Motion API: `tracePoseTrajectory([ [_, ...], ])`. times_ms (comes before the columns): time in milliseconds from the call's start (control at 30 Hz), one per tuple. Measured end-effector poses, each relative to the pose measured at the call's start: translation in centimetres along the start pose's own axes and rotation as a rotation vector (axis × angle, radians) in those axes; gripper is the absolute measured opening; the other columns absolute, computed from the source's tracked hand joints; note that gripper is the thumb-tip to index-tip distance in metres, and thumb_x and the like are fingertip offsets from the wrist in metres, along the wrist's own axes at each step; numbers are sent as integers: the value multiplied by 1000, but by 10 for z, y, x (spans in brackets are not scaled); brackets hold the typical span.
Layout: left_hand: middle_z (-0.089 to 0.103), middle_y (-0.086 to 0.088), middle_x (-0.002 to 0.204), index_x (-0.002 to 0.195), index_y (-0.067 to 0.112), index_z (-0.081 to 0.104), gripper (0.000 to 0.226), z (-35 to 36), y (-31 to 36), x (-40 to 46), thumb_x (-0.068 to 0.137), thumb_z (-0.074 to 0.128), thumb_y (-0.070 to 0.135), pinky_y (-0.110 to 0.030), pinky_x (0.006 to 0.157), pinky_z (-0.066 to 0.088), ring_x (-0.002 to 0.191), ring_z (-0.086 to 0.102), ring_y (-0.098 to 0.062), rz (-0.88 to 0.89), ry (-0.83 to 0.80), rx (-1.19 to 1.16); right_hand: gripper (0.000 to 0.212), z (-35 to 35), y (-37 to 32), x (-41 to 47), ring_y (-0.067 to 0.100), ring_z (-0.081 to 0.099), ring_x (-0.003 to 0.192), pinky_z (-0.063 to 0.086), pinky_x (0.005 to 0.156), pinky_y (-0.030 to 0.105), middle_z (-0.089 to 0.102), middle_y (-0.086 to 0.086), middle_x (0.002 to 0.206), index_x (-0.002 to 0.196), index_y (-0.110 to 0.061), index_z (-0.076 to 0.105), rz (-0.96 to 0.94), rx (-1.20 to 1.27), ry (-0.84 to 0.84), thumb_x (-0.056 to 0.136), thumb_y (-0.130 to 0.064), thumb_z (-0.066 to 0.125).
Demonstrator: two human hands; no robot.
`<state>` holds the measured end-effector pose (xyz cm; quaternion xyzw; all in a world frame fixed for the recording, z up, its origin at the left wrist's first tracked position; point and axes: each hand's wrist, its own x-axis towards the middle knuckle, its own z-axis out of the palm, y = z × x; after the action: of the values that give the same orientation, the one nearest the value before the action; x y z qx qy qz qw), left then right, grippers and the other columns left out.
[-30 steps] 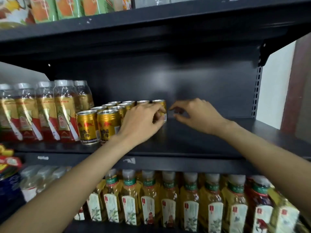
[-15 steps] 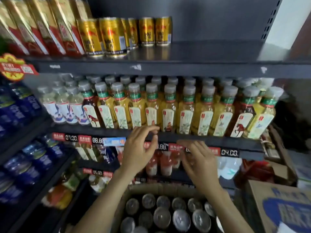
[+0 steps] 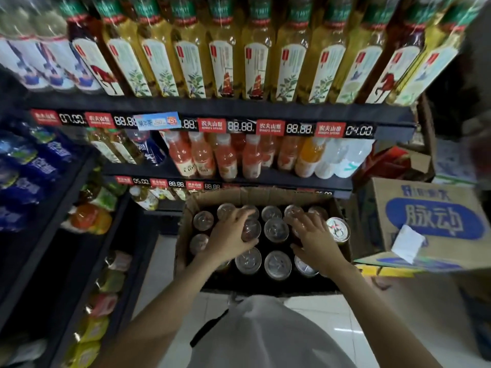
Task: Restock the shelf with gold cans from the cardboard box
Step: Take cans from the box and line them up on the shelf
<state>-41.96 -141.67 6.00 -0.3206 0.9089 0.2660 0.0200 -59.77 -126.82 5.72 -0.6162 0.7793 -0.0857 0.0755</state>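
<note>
The open cardboard box [image 3: 210, 198] stands on the floor below me, holding several gold cans seen from above by their silver tops [image 3: 276, 264]. My left hand [image 3: 228, 244] is down in the box, fingers and thumb curled round the top of one can [image 3: 252, 229] in the middle row. My right hand [image 3: 317, 244] lies over a can on the right side of the box, fingers on its far side and thumb on its near side; that can is almost wholly hidden. Both cans still stand in the box. The shelf with the gold cans is out of view.
Dark shelves rise just behind the box, with tea bottles [image 3: 225, 65] above and orange drink bottles [image 3: 225, 158] below. A second rack with blue packs [image 3: 32, 179] flanks the left. A closed blue-printed carton [image 3: 430, 221] sits to the right. White floor tiles [image 3: 318, 309] lie in front.
My view has dropped from the gold-can shelf to the box. Both hands came down from the shelf, past the shelf edge, into the box and closed over cans.
</note>
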Motion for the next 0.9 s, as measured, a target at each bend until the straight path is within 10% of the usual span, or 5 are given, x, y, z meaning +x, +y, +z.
tracePoseTrajectory([
  [200,38,-8,138,137,28,29,91,22,0,12,63,75,55,-41,91,47,123,43,-28,-274,-81,-145,76,6,-16,30,26,64,88,53,71,37,69,2,97,108,-18,65,-124,-292,-90,35,-28,87],
  [300,55,0,121,122,26,43,71,18,-2,17,63,78,45,-34,77,49,104,57,-21,-280,-18,-213,81,4,-15,43,25,57,106,43,90,39,64,2,115,123,-18,55,-143,-264,-165,52,-40,84],
  [633,62,14,102,110,25,57,69,-115,14,1,53,79,58,-15,73,44,93,58,2,-175,376,-874,70,-114,-28,44,17,59,106,51,84,31,59,0,118,125,-22,46,330,1161,106,66,-26,84],
  [733,59,20,96,98,36,57,33,-163,38,5,72,76,38,-10,69,45,85,54,12,-54,413,-921,59,-162,-43,56,17,59,108,51,79,27,60,-2,115,117,-27,53,296,1307,176,65,-33,80],
  [900,65,19,94,86,45,59,35,-245,78,7,56,65,63,-25,79,50,92,62,-2,203,528,-777,59,-248,-60,80,19,64,105,51,87,35,69,-1,109,113,-26,60,114,1340,248,59,-39,78],
])
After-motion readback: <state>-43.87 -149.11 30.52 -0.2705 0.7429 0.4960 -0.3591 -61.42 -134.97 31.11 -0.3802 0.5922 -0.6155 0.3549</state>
